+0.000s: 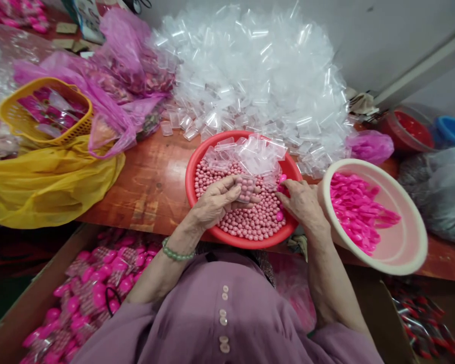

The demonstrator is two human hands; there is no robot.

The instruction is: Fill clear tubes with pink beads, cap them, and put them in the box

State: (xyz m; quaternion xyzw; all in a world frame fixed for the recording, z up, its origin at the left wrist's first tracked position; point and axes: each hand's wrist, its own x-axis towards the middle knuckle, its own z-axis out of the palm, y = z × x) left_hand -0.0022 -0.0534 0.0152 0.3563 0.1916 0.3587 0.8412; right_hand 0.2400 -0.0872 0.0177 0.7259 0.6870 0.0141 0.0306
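Fingers of the left hand (214,202) pinch a small clear bag (246,188) full of pink balls. The bag sits just above the loose pink balls (256,222) in the red bowl (191,172). Beyond the fingertips, empty clear bags (250,151) lie in the bowl. The right hand (301,202) rests on the bowl's right edge, its fingers curled tight on a pink spoon (282,178). Just right of it is the pale bowl (420,242). Bare table (151,187) lies left of the left fingers.
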